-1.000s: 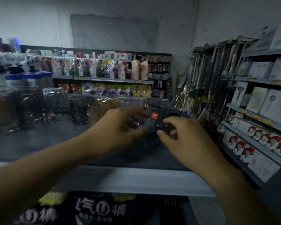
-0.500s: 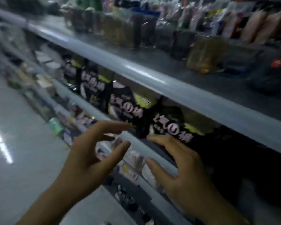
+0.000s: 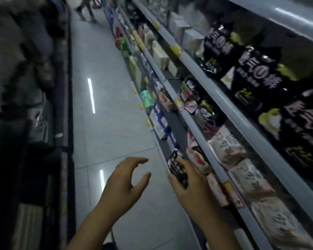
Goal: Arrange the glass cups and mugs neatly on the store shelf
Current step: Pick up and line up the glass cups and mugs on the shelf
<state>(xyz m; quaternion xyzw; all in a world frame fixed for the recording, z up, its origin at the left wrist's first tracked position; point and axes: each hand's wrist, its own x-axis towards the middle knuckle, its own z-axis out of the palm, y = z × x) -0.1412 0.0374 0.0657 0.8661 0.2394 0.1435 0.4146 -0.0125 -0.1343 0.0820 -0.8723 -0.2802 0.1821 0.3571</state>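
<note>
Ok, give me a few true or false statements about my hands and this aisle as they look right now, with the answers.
1. The left hand holds a glass mug. False: it is empty, with its fingers spread, over the floor.
2. Several black packs with pale lettering sit on the shelving to the right. True.
3. The right hand reaches up to the top shelf. False: it is low down, at a small dark packet by a lower shelf edge. Whether it grips the packet is unclear.
4. The tiled floor reflects strip lights. True.
5. A person's legs show at the far end of the aisle. True.
</note>
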